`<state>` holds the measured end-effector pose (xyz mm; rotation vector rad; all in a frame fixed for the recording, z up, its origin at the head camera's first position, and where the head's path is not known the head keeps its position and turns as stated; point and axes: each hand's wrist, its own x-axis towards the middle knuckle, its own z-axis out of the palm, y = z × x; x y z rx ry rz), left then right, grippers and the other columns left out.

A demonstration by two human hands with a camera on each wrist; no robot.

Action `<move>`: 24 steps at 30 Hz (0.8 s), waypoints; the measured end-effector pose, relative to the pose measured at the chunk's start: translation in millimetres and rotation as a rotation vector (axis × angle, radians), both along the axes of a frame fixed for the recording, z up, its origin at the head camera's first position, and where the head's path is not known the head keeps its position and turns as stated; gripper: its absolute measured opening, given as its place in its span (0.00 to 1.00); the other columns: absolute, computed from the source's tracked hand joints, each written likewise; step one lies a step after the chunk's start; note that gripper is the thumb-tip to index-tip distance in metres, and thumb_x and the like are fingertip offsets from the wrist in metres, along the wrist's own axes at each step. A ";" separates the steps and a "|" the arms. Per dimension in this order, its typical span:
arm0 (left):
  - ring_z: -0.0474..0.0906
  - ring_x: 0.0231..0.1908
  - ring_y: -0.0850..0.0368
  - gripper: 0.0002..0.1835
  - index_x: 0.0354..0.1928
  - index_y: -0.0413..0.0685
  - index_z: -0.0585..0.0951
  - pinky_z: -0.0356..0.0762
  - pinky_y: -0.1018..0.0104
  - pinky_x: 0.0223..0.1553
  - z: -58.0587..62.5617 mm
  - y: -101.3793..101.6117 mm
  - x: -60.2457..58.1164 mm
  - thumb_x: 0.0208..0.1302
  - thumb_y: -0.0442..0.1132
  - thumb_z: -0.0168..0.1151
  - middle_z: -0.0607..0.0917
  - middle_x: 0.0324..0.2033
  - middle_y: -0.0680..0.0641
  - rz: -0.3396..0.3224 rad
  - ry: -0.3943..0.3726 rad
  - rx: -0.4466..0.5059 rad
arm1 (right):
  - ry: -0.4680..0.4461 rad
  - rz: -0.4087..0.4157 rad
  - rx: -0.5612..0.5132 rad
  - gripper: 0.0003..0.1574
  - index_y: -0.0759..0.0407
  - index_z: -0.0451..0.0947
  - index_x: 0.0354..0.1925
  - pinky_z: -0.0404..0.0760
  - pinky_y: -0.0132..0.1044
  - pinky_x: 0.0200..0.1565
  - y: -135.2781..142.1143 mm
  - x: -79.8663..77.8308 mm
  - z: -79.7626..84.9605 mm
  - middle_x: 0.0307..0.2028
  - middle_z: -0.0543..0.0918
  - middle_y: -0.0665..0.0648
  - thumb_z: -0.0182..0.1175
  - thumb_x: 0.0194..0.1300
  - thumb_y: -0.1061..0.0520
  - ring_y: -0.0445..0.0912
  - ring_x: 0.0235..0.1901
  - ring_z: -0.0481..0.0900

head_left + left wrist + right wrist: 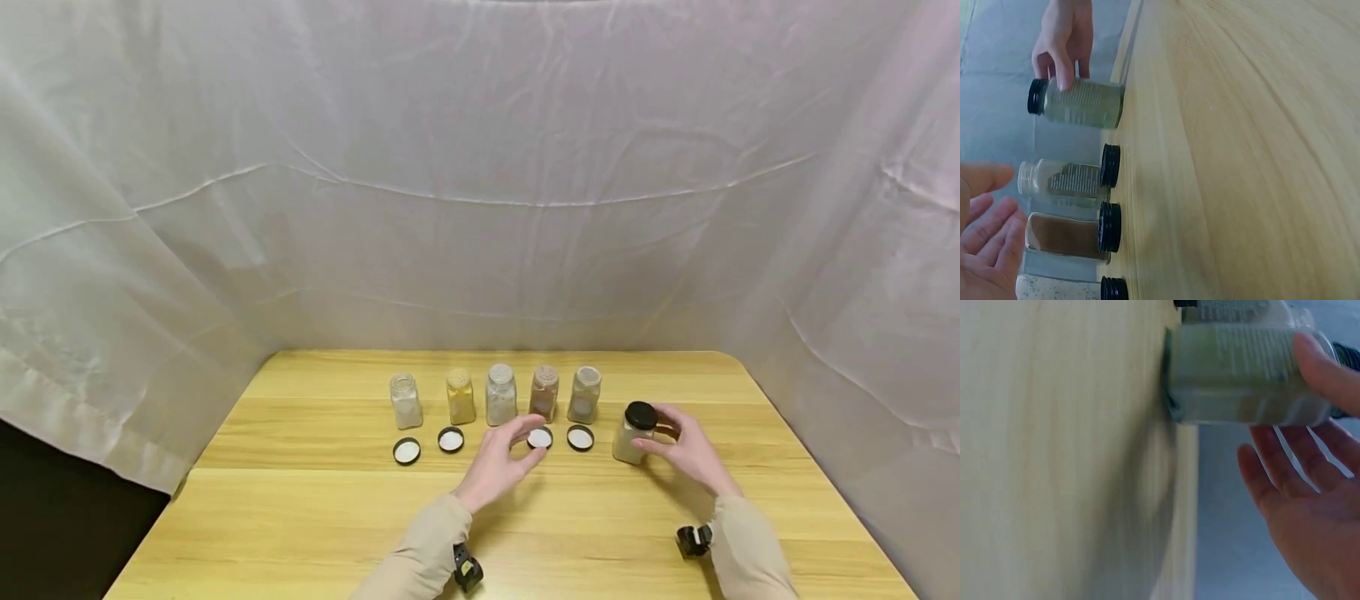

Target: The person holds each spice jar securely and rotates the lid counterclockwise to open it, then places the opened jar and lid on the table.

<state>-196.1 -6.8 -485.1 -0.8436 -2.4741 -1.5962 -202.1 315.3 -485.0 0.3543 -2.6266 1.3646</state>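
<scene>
My right hand (pixel 693 450) grips a square glass spice jar (pixel 627 443) with its black lid (pixel 641 415) on. The jar holds a pale greenish powder and stands upright, at the right end of a row. In the right wrist view the thumb lies along the jar's (pixel 1241 369) side, the other fingers beyond it. My left hand (pixel 495 465) hovers with fingers spread and nothing in it, near a lid (pixel 539 437) in front of the reddish-brown jar (pixel 544 393). Another loose lid (pixel 581 437) lies before a grey-brown jar (pixel 584 396).
Farther left stand lidless jars of whitish (pixel 501 396), yellow (pixel 461 398) and pale contents (pixel 406 402). Upturned black lids (pixel 451 439) with white insides lie before them. A wooden table (pixel 300 517) carries everything, with a pale curtain (pixel 480 250) around its back and sides.
</scene>
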 end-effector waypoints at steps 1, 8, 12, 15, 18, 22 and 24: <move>0.81 0.61 0.48 0.22 0.62 0.41 0.77 0.77 0.60 0.67 0.4 -0.8 0.0 0.68 0.35 0.65 0.83 0.60 0.42 -0.010 0.011 0.004 | -0.009 0.014 0.006 0.35 0.71 0.73 0.61 0.83 0.27 0.52 1.2 2.5 0.9 0.54 0.82 0.72 0.74 0.58 0.61 0.20 0.46 0.74; 0.80 0.61 0.48 0.22 0.63 0.40 0.77 0.77 0.61 0.67 3.3 -2.1 1.7 0.69 0.36 0.64 0.83 0.60 0.41 -0.059 0.028 0.031 | -0.056 0.099 0.034 0.36 0.67 0.74 0.60 0.84 0.31 0.53 -0.5 15.1 6.9 0.53 0.83 0.66 0.75 0.56 0.58 0.26 0.47 0.77; 0.81 0.61 0.49 0.22 0.63 0.42 0.77 0.76 0.60 0.68 4.2 -1.5 3.0 0.69 0.39 0.64 0.84 0.60 0.43 -0.067 0.009 0.029 | -0.060 0.136 0.022 0.35 0.65 0.75 0.58 0.82 0.30 0.52 -10.4 17.9 6.1 0.52 0.84 0.64 0.76 0.55 0.57 0.27 0.46 0.78; 0.81 0.60 0.49 0.22 0.63 0.44 0.77 0.76 0.59 0.68 4.5 -0.9 3.6 0.69 0.40 0.65 0.84 0.60 0.45 -0.075 0.002 0.030 | -0.034 0.161 0.019 0.34 0.64 0.76 0.56 0.81 0.27 0.52 -20.5 17.8 3.2 0.50 0.84 0.62 0.77 0.53 0.57 0.29 0.46 0.78; 0.82 0.60 0.50 0.22 0.63 0.46 0.77 0.76 0.59 0.68 4.4 -0.3 4.0 0.69 0.42 0.65 0.84 0.60 0.46 -0.081 0.004 0.033 | -0.007 0.190 0.015 0.34 0.64 0.77 0.55 0.81 0.27 0.53 -33.1 16.0 0.4 0.49 0.85 0.61 0.78 0.52 0.57 0.29 0.46 0.79; 0.82 0.60 0.51 0.23 0.62 0.46 0.78 0.76 0.58 0.68 4.5 -0.1 4.7 0.68 0.45 0.66 0.84 0.60 0.47 -0.087 0.008 0.036 | 0.008 0.220 0.010 0.35 0.64 0.77 0.55 0.81 0.29 0.54 -51.8 13.1 -1.3 0.49 0.85 0.61 0.79 0.50 0.56 0.31 0.46 0.80; 0.82 0.59 0.51 0.23 0.62 0.46 0.78 0.76 0.57 0.68 4.2 -0.3 5.3 0.68 0.46 0.66 0.84 0.59 0.47 -0.086 0.018 0.040 | 0.007 0.226 0.015 0.36 0.64 0.77 0.55 0.82 0.30 0.54 -61.2 12.1 -1.2 0.48 0.86 0.60 0.79 0.50 0.56 0.33 0.45 0.81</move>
